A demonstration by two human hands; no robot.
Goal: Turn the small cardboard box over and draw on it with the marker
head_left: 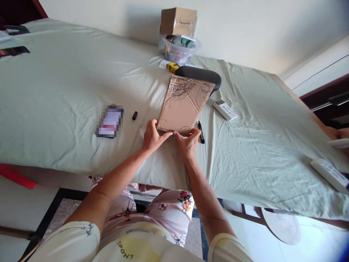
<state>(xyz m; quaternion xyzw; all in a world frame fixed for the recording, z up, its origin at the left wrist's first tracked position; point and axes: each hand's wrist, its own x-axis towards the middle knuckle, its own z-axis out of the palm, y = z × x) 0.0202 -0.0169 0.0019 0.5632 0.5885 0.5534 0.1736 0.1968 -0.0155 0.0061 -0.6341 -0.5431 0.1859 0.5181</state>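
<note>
A flat piece of cardboard with black scribbles near its far edge lies before me, its far end against a dark padded object. My left hand grips its near left corner, the thumb along the near edge. My right hand holds the near right part of that edge, thumb on the near side and fingers partly hidden. Both thumb tips almost meet at the middle. Just right of my right hand rests a black marker. Its small black cap seems to lie left of the cardboard.
A phone lies to the left. To the right is a white box, with another white box near the table's right edge. At the back stand a yellow tape measure, a filled plastic tub and a cardboard box.
</note>
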